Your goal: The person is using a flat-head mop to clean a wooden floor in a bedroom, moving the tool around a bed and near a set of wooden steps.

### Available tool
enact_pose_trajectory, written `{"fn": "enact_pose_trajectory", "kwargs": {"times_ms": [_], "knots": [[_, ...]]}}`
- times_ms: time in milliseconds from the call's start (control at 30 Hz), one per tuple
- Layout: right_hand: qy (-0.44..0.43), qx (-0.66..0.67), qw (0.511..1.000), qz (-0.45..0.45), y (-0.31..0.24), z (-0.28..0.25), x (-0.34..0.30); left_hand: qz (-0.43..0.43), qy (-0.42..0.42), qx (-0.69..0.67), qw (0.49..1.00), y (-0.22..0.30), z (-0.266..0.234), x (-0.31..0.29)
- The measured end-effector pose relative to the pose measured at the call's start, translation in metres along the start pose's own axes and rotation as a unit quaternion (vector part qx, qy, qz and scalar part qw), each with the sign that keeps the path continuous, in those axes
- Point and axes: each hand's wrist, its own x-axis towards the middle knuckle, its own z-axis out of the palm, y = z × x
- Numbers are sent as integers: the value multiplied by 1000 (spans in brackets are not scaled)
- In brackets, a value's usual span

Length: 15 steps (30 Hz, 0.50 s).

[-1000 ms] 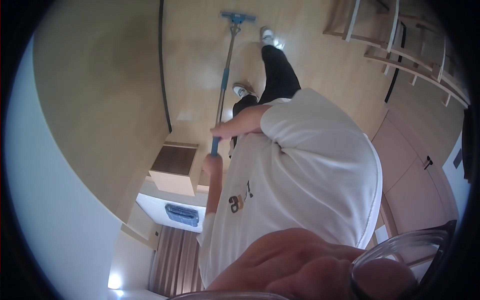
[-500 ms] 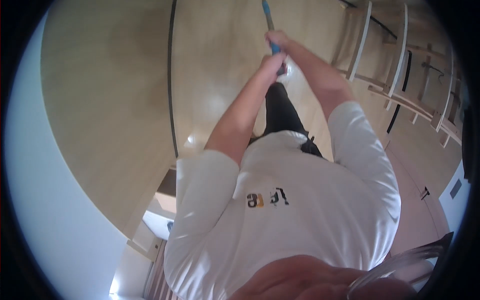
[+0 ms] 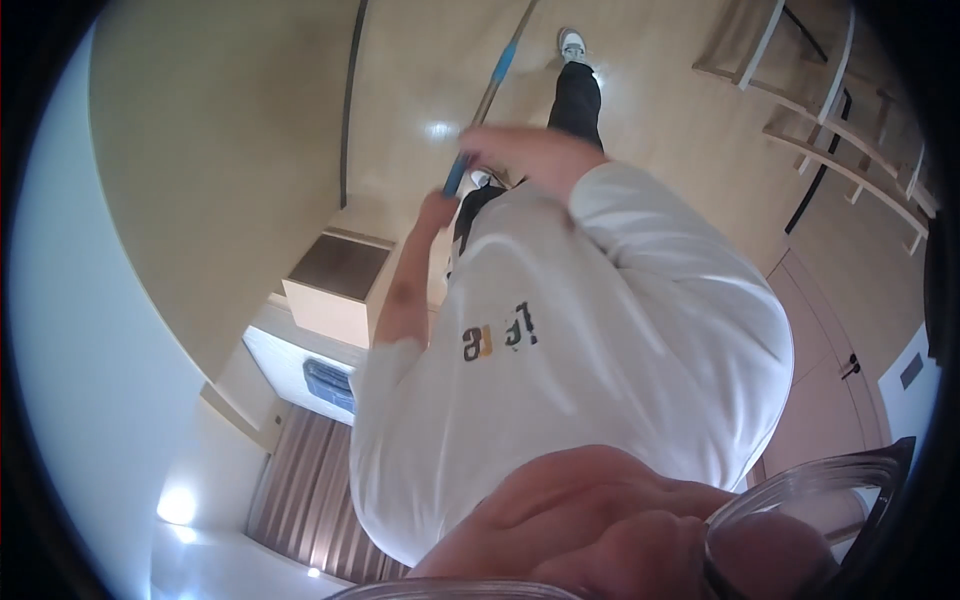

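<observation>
A long thin pole (image 3: 488,100) with blue grip sections slants from near my waist up past the far edge of the view, so its far end is hidden. My left hand (image 3: 437,212) is closed round the near end of the pole, beside my left hip. A little farther along, my right hand (image 3: 482,147) wraps the pole, its fingers somewhat blurred; that forearm crosses in front of my body. Beneath the hands show my dark trousers and white shoes, one shoe (image 3: 572,45) stepped well forward.
Pale wooden floor (image 3: 420,60) lies ahead, with a dark strip (image 3: 349,110) along its left part. On the right stands a slatted wooden frame (image 3: 830,130). A box-shaped cabinet (image 3: 325,310) is close by my left arm, near a curtain (image 3: 310,480). A pinkish door (image 3: 815,350) is at right.
Both hands have swung left and closer to my body, and the pole now slants more. My hands are farther apart along it. A foot has come into view ahead.
</observation>
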Motion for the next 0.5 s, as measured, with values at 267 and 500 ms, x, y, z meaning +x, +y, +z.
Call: {"fn": "enact_pose_trajectory", "kwargs": {"times_ms": [267, 500], "knots": [[-150, 249, 956, 26, -217, 289, 126, -193, 69, 225, 953, -206, -17, -295], [-95, 186, 969, 132, -241, 299, 124, -271, 101, 223, 931, -192, -6, -279]]}}
